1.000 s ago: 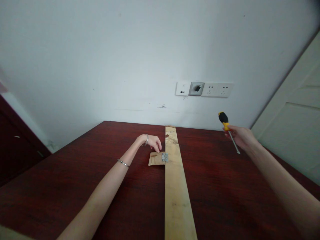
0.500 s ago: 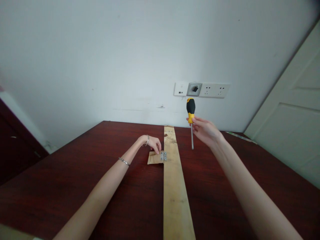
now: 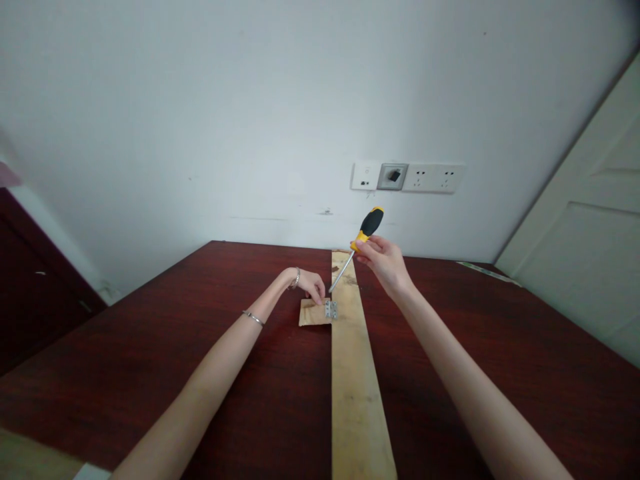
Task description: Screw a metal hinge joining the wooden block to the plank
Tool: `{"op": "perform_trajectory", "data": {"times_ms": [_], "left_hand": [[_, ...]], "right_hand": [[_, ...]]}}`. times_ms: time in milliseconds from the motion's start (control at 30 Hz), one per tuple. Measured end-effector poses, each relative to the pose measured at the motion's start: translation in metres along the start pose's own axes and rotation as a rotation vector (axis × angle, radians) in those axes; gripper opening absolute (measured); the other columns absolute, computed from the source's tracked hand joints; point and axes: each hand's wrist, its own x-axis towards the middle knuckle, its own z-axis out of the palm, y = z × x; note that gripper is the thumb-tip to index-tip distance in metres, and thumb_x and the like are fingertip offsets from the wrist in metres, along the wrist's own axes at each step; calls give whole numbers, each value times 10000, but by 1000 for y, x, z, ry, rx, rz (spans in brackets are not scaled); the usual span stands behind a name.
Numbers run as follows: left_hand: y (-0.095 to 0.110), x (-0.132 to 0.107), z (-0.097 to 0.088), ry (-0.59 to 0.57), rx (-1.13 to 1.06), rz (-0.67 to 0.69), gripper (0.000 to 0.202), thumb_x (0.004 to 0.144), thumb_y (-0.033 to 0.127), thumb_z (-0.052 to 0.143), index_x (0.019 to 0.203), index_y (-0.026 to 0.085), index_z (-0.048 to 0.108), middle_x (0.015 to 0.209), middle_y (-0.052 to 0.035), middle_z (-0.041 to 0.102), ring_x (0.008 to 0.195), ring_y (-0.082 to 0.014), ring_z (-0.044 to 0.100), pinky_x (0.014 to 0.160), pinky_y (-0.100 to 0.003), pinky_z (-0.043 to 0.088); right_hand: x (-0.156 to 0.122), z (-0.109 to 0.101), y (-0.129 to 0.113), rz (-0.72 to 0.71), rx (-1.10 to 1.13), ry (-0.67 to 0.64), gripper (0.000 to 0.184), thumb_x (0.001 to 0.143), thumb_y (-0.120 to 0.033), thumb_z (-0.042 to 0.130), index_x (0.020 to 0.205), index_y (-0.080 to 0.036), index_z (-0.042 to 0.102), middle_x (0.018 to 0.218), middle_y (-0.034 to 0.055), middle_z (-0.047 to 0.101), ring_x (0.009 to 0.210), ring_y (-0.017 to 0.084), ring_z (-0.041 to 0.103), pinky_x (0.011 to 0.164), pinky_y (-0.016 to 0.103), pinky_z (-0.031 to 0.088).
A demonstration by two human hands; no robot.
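right hand [image 3: 385, 264] had its fingers pinched round the screwdriver [image 3: 371, 223], tip near the left hand [image 3: 311, 285], which was half curled at a small wood piece [image 3: 312, 313], grip too hidden to tell. hinge [image 3: 331, 309] sat just below those fingertips, screws too tiny to make out. plank [image 3: 354, 380] ran between both hands, near end cut off.

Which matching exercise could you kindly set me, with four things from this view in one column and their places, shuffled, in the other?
Things:
1. screwdriver
2. metal hinge
3. white sockets
4. long board

Places:
A. on the pale wall
B. in the fingers of the right hand
C. lying lengthwise on the dark red table
D. across the seam between the small wooden piece and the long board

Pairs: 1-B, 2-D, 3-A, 4-C
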Motion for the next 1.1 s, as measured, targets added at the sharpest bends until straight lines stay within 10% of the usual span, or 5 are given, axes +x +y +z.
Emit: {"op": "perform_trajectory", "data": {"times_ms": [1100], "left_hand": [[8, -7, -2, 8, 2, 12, 426, 493, 444, 807, 759, 137, 679, 615, 23, 615, 564, -96, 486, 513, -200, 311]], "right_hand": [[-3, 2, 26, -237, -308, -247, 278, 745, -337, 650, 966, -190, 568, 933, 68, 679, 832, 204, 677, 795, 375, 551]]}}
